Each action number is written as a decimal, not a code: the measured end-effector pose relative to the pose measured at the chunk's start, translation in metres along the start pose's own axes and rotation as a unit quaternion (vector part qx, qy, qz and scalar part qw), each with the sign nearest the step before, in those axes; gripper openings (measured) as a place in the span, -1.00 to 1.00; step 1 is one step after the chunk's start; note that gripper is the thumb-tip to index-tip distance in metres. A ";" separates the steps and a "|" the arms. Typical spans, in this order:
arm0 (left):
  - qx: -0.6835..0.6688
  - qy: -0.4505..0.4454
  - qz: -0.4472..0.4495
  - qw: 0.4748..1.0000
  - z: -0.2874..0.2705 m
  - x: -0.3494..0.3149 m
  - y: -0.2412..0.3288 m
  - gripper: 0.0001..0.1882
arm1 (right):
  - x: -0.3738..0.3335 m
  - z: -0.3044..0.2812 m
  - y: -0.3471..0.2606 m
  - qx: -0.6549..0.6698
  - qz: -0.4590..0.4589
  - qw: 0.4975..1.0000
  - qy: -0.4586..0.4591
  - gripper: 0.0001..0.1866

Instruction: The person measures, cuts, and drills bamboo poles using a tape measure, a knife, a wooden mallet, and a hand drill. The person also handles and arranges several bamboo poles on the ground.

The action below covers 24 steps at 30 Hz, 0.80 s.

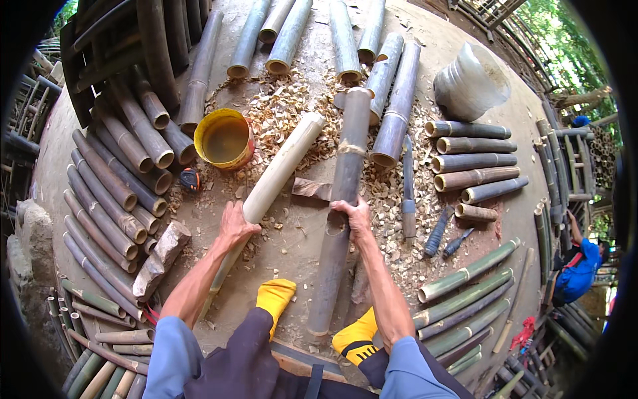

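My left hand (238, 226) is closed around a pale, smooth-stripped pole (286, 159) that slants up and away to the right. My right hand (355, 218) grips a dark bamboo pole (347, 169) with a raised node and a hole cut in its side just below my fingers. The two poles lie apart, their near ends toward my yellow-socked feet. Between them a rough wooden block (310, 189) lies on the ground, partly hidden by the dark bamboo. A long-handled tool (408, 193) with a dark-wrapped grip rests to the right of my right hand.
Wood chips (279, 110) cover the ground ahead. A yellow bucket (234, 163) of murky liquid and a tape measure (190, 179) stand left. Cut bamboo lengths (475, 161) lie all around. Two dark-handled tools (437, 233) and a translucent sack (468, 83) are right. Another person (577, 272) is at far right.
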<state>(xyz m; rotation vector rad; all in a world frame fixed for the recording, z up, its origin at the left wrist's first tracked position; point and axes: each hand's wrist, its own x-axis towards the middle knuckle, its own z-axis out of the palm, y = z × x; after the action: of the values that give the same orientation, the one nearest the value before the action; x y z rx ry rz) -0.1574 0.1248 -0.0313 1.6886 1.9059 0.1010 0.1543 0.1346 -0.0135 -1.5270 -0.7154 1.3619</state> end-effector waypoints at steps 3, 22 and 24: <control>-0.067 0.008 0.064 0.996 0.016 0.001 0.031 -0.25 | 0.001 -0.036 -0.054 0.083 0.012 0.996 -0.021 -0.59; -0.119 -0.123 0.184 0.968 -0.051 -0.034 0.000 -0.13 | -0.103 0.116 0.072 0.253 0.148 0.954 0.064 -0.61; -0.115 -0.132 0.187 0.967 -0.039 -0.044 -0.010 -0.13 | -0.111 0.119 0.091 0.182 0.133 0.973 0.055 -0.47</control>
<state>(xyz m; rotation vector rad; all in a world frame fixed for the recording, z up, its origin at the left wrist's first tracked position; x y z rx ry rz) -0.1835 0.0948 0.0128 1.7798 1.3155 0.2241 0.0019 0.0318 -0.0426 -1.4194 -0.1785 1.4964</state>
